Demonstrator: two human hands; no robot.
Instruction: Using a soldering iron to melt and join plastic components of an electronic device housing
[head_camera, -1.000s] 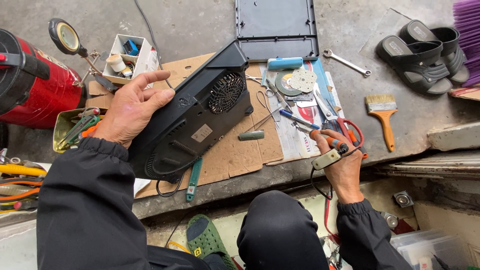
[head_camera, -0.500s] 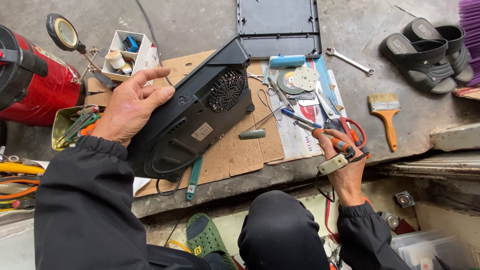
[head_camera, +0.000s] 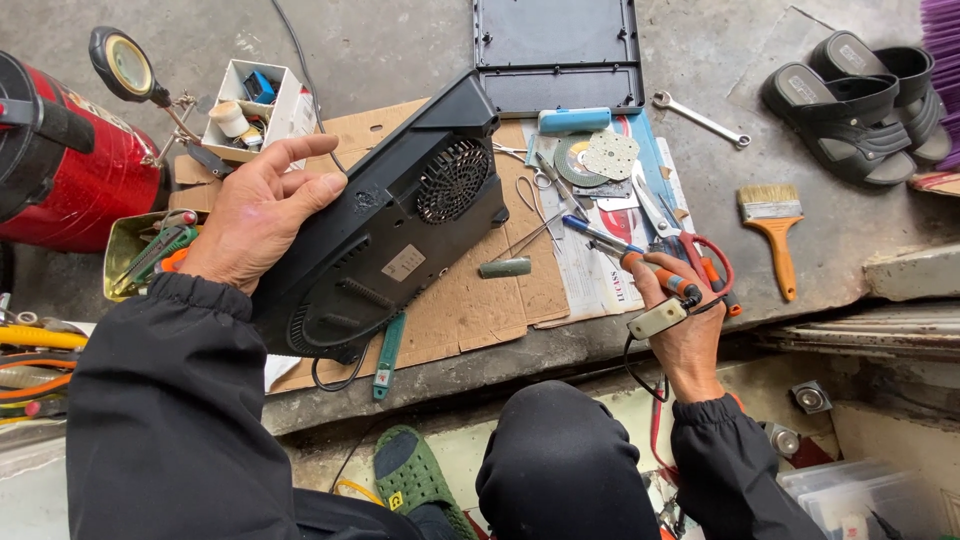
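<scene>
My left hand (head_camera: 258, 213) grips the left edge of a black cooktop housing (head_camera: 390, 225), tilted up underside-out so its round fan grille and label show, resting on flattened cardboard (head_camera: 470, 300). My right hand (head_camera: 680, 325) is at the ledge's front edge, fingers closed on a small cream plug (head_camera: 657, 318) with a dark cord hanging below. That hand also touches an orange-handled screwdriver (head_camera: 640, 262) whose shaft points up-left over the newspaper.
Red-handled scissors (head_camera: 690, 245), a blue tool, grinding discs (head_camera: 590, 158) and a short metal rod lie right of the housing. A paintbrush (head_camera: 775, 235), wrench (head_camera: 700, 118), black sandals (head_camera: 850, 95), black tray (head_camera: 556, 50), red cylinder (head_camera: 70, 170) and parts box (head_camera: 250, 110) surround the work area.
My right hand has drawn slightly back toward me with the cream plug. My left hand has kept its hold on the tilted housing, which has barely shifted.
</scene>
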